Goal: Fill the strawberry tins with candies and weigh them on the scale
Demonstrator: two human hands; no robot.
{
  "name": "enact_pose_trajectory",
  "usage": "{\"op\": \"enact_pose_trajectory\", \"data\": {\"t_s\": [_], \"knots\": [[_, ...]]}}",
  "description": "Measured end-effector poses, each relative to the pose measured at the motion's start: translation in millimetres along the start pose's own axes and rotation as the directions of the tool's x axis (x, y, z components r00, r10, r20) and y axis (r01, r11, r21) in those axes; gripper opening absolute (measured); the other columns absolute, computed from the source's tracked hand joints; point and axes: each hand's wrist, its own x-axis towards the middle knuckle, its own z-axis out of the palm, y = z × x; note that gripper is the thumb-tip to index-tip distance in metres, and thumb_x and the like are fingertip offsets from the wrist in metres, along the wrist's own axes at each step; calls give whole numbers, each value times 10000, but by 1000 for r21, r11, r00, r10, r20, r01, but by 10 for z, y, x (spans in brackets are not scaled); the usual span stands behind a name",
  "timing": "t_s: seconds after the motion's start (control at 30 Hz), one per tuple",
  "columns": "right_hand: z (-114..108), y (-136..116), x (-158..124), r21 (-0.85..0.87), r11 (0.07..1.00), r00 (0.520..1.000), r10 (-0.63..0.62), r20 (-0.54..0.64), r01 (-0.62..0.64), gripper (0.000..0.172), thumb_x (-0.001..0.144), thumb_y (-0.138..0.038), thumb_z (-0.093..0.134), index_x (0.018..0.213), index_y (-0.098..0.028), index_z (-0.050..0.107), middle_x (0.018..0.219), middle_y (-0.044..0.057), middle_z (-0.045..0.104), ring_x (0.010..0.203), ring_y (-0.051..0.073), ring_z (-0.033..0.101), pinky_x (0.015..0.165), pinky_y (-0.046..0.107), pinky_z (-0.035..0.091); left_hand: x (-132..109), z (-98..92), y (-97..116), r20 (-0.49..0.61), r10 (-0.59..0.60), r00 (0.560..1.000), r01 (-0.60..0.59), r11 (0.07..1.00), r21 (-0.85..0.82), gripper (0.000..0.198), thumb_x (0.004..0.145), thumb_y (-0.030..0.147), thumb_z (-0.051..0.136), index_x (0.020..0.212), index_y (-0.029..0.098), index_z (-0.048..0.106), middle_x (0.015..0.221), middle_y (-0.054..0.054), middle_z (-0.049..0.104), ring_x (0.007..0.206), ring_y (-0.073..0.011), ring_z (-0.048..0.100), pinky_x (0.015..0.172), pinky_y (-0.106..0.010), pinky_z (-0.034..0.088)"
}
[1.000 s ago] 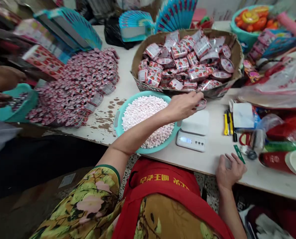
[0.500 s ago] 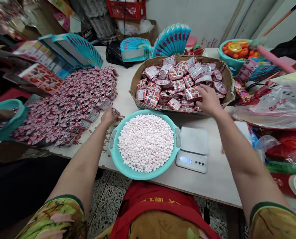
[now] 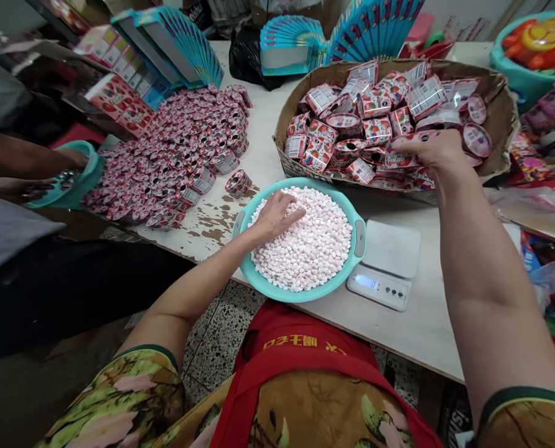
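In the head view my left hand [image 3: 277, 218] rests on the white and pink candies [image 3: 312, 249] in a turquoise basin [image 3: 300, 295], its fingers spread and nothing gripped. My right hand [image 3: 438, 152] is over the cardboard box [image 3: 496, 158] at the right, thumb pointing left. It grips a small strawberry-printed packet [image 3: 401, 160]; the fingers behind it are partly hidden. Similar packets [image 3: 375, 102] fill the box. One strawberry-printed packet [image 3: 238, 184] stands alone on the table, left of the basin.
A digital scale [image 3: 382, 267] sits right of the basin. Many open packets [image 3: 175, 149] are heaped at the left. Beside them, another person's hands [image 3: 67, 162] are at a second turquoise basin [image 3: 88, 177]. Fanned blue boxes [image 3: 291, 46] stand at the back.
My left hand has let go of a packet beside the basin and moved right onto the candies. My right hand stays at the box, now with the thumb over a packet. The view has shifted.
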Motion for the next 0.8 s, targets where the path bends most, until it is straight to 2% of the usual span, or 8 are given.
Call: {"op": "enact_pose_trajectory", "data": {"t_s": [0.1,0.23,0.3,0.37,0.47,0.57,0.67,0.8], "knots": [[-71,-325,-533,304,943,989,146,-10,-136,510,643,-294,835,1052,-30,683,1201,209,727,1023,225,724,718,305,514,18,3,216,64,-11,998,10,1000,26,562,949,647,481,1210,176,642,1233,-151,633,1191,-321,562,1032,-432,449],[28,-599,-1461,473,877,996,62,65,-85,624,555,-263,927,1103,-106,671,1052,89,775,971,237,743,801,377,569,-8,35,443,-5,-70,998,70,997,-19,404,894,585,581,990,205,679,1053,-105,696,1017,-308,619,885,-388,469],[148,-656,-1875,472,876,993,50,108,-95,629,526,-295,959,1080,-148,700,1007,49,776,952,242,746,830,402,603,-19,83,464,-80,-149,986,132,973,-187,306,842,517,642,872,213,663,888,-57,686,908,-269,625,807,-344,464],[268,-681,-2175,459,878,985,73,154,-137,609,528,-334,964,1064,-181,718,959,26,775,915,240,745,825,407,615,-29,132,442,-104,-255,961,180,867,-465,290,779,488,698,778,211,614,712,-11,605,758,-217,596,698,-303,447],[398,-712,-2411,430,885,975,105,195,-181,578,545,-375,953,1050,-202,730,932,17,773,878,225,731,821,385,605,-71,137,419,-40,-380,924,162,484,-860,346,715,481,763,777,209,559,673,24,551,635,-147,544,585,-257,427],[493,-769,-2494,374,914,973,80,217,-159,524,594,-416,923,1040,-212,738,972,17,769,898,209,717,859,366,584,-149,13,485,30,-417,908,107,161,-981,368,735,495,766,837,209,557,733,10,590,596,-109,545,523,-225,431],[607,-857,-2526,278,957,967,5,255,-78,442,678,-434,869,1042,-223,732,1030,24,761,944,211,703,898,366,564,-199,-168,646,32,-380,924,64,72,-995,396,828,587,673,829,212,547,702,2,567,536,-92,517,457,-212,398],[778,-1018,-2518,95,994,953,-87,291,62,316,753,-338,794,1041,-230,720,1041,29,752,960,222,681,878,363,533,-181,-280,903,-128,-398,909,-101,87,-991,411,919,618,550,845,214,556,739,-12,571,638,-117,600,517,-215,462]]}}
